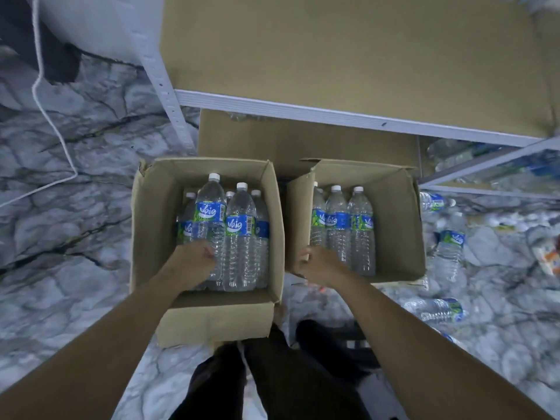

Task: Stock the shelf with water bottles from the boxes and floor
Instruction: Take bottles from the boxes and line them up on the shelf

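Two open cardboard boxes stand on the marble floor below the shelf. The left box [151, 225] holds several upright water bottles with blue and green labels. My left hand [198, 253] reaches into it and wraps around the lower part of a tall bottle [210, 213]. The right box [397, 225] holds three visible bottles [338, 225]. My right hand [318, 262] grips that box's near left wall, next to the leftmost bottle. The shelf board [348, 50] above is brown and bare, with a white metal front rail.
Loose bottles [448, 247] lie on the floor to the right, one [436, 309] near my right forearm. More bottles sit on a lower shelf [485, 165] at the right. A white upright post [165, 83] and a white cord [51, 116] are on the left. My legs stand below the boxes.
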### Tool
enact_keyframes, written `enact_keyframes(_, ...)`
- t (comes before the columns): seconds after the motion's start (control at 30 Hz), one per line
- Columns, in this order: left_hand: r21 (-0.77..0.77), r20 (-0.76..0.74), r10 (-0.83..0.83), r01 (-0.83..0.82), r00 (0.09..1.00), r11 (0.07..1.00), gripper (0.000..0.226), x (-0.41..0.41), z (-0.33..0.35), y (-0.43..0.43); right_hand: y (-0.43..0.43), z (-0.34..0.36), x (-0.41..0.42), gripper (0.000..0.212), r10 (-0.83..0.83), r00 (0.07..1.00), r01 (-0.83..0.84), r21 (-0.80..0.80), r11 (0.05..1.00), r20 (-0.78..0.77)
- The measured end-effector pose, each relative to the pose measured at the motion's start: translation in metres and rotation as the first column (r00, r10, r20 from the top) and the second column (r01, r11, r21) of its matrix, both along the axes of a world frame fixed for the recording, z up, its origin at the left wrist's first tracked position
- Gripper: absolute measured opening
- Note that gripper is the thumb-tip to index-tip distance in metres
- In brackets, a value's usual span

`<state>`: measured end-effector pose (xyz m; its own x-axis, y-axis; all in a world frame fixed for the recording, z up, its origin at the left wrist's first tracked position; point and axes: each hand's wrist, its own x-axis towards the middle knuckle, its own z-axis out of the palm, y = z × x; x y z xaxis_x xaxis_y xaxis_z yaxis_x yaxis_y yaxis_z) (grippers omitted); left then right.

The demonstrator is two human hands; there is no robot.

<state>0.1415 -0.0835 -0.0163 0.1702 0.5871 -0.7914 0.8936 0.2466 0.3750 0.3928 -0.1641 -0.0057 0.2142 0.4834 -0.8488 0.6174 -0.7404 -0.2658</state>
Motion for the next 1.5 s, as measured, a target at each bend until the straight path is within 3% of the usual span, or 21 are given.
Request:
enact_keyframes(0.13, -0.055, 0.165, 0.05, -0.041, 0.985, 0.998, 0.012, 0.038, 0.024, 0.005, -0.002, 0.026, 0.027, 0.034, 0.027, 1.0, -0.027, -0.031, 0.999, 0.014)
enact_keyframes(0.33, -0.037, 0.238, 0.034, -0.026, 0.971, 0.999, 0.011, 0.095, 0.045, 0.004, -0.009, 0.039, 0.076, 0.033, 0.052, 0.998, -0.051, -0.04, 0.998, 0.031)
enact_keyframes(0.53, -0.036, 0.23, 0.038, -0.03, 0.972, 0.999, 0.017, 0.173, 0.034, -0.004, -0.013, 0.018, 0.145, 0.041, 0.099, 0.995, -0.098, -0.064, 0.993, 0.016)
enact_keyframes(0.73, -0.041, 0.11, 0.026, -0.022, 0.994, 0.999, 0.032, 0.262, 0.011, -0.015, -0.008, -0.016, 0.216, 0.056, 0.009, 0.996, -0.011, -0.022, 1.0, -0.084)
enact_keyframes(0.97, -0.078, 0.067, 0.263, -0.258, 0.962, 0.963, 0.047, 0.326, -0.05, -0.02, -0.009, -0.072, 0.259, 0.05, -0.122, 0.984, 0.123, 0.001, 0.992, -0.133)
enact_keyframes(1.1, -0.108, 0.027, 0.277, -0.273, 0.961, 0.956, 0.057, 0.335, -0.105, -0.023, -0.016, -0.11, 0.256, 0.062, -0.131, 0.981, 0.134, 0.013, 0.991, -0.141)
enact_keyframes(1.33, -0.171, -0.03, 0.418, -0.417, 0.908, 0.893, 0.099, 0.336, -0.201, -0.036, -0.019, -0.192, 0.222, 0.098, -0.236, 0.97, 0.238, 0.038, 0.971, -0.057)
enact_keyframes(1.4, -0.148, -0.019, 0.488, -0.485, 0.873, 0.862, 0.1, 0.336, -0.226, -0.041, -0.019, -0.21, 0.212, 0.108, -0.293, 0.956, 0.294, 0.081, 0.952, -0.025)
enact_keyframes(1.5, -0.044, -0.034, 0.492, -0.493, 0.87, 0.869, 0.103, 0.338, -0.252, -0.046, -0.021, -0.23, 0.195, 0.106, -0.304, 0.95, 0.287, 0.185, 0.94, 0.072)
